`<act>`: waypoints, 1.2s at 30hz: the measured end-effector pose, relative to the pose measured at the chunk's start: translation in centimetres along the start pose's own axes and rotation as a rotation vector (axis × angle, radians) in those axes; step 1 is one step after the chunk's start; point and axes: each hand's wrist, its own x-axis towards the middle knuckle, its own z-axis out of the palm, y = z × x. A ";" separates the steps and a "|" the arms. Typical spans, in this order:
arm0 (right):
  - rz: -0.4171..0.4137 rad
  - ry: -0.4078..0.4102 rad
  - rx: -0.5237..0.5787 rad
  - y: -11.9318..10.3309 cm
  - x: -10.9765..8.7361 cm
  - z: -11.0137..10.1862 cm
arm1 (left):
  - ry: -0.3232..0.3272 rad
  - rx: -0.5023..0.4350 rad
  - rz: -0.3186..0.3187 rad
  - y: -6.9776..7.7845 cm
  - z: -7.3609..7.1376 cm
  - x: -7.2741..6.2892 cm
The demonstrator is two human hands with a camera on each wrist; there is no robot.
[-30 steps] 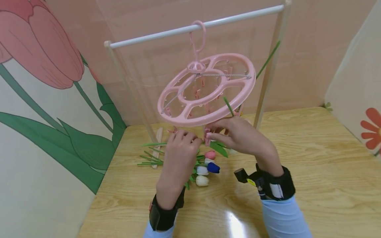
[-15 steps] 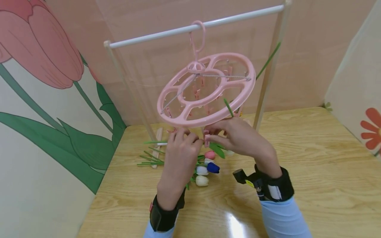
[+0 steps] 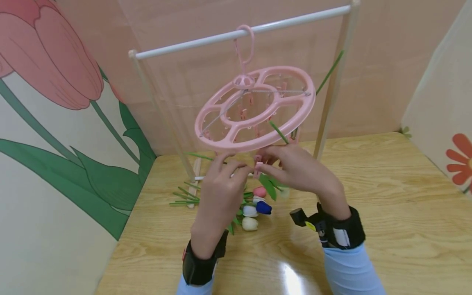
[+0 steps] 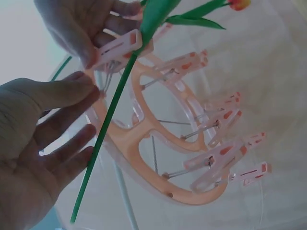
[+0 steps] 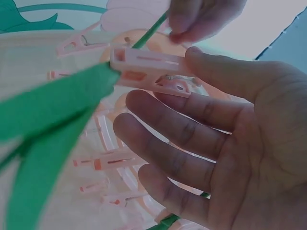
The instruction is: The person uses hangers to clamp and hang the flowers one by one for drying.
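Right hand (image 3: 302,166): thumb and forefinger pinch the handles of a clothespin (image 5: 144,57); the three other fingers are loosely bent and hold nothing.
Clothespin: pink hard plastic, long and slotted, below the front rim of the hanger.
Flower stem (image 4: 113,110): thin, smooth, green, set slantwise at the mouth of the clothespin, together with a wide flat leaf (image 4: 156,17); how tightly it is bitten, I cannot tell.
Left hand (image 3: 223,188): fingers parted and softly bent, thumb near forefinger, just beside the stem; whether they touch, I cannot tell.
Hanger (image 3: 243,146): glossy pink ring with spokes, tilted, hooked on a smooth white bar (image 3: 199,42).
Table (image 3: 387,196): wood-grained; toward its far left corner lie cup-shaped tulips, blue (image 3: 263,207), pink (image 3: 259,191) and cream (image 3: 250,223), stems pointing to the left edge.
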 end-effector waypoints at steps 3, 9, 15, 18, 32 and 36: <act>0.013 -0.012 0.023 0.2 -0.2 -0.4 | 0.174 -0.101 -0.018 -0.5 -0.4 0.1; 0.056 -0.043 0.071 0.7 -0.7 -1.1 | 0.424 -0.146 -0.281 -3.0 -0.5 -0.5; 0.108 -0.069 0.043 1.0 -1.4 -1.9 | 0.022 -0.084 -0.636 -6.1 -0.1 -2.1; 0.110 -0.074 0.022 1.2 -1.6 -2.2 | -0.252 -0.150 -0.680 -6.9 0.6 -2.5; 0.121 -0.090 0.048 2.1 -2.4 -3.4 | -0.370 -0.655 -0.507 -7.1 4.8 -2.7; 0.147 -0.106 0.044 2.4 -2.6 -3.7 | -0.374 -0.727 -0.509 -7.2 4.7 -2.6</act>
